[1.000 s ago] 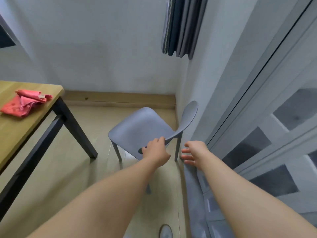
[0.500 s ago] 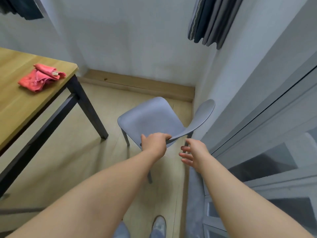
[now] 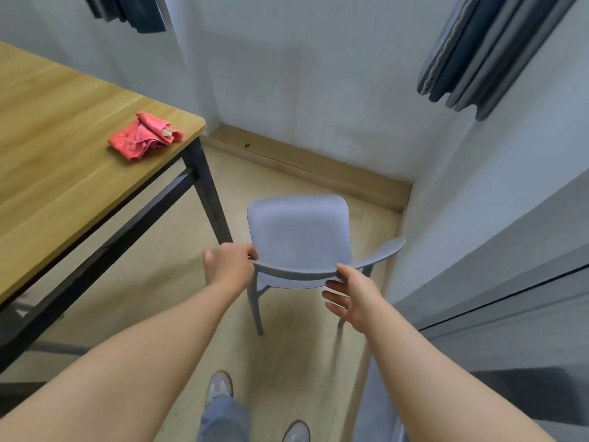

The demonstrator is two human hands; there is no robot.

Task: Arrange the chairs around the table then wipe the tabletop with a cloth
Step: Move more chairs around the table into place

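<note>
Wooden table (image 3: 57, 173) on dark legs, filling the left of the view. Right of the table, near its corner leg and close to the wall corner: grey plastic chair (image 3: 299, 237), seat turned away toward the wall, backrest toward the person. On the table, near its far corner: crumpled red cloth (image 3: 145, 137), left there probably for the wiping step, not yet begun.

Left hand (image 3: 231, 266) clamped on the left end of the backrest, fingers curled over the rim, most likely to steer the chair. Right hand (image 3: 349, 293) spread open just under the right part of the backrest, thumb touching the rim, not closed on it; seems ready to take a second hold.

Compared with a moment earlier: chair turned round, backrest no longer sideways against the wall but facing the person; left hand moved from the seat edge to the backrest; right hand come closer to the chair.
</note>
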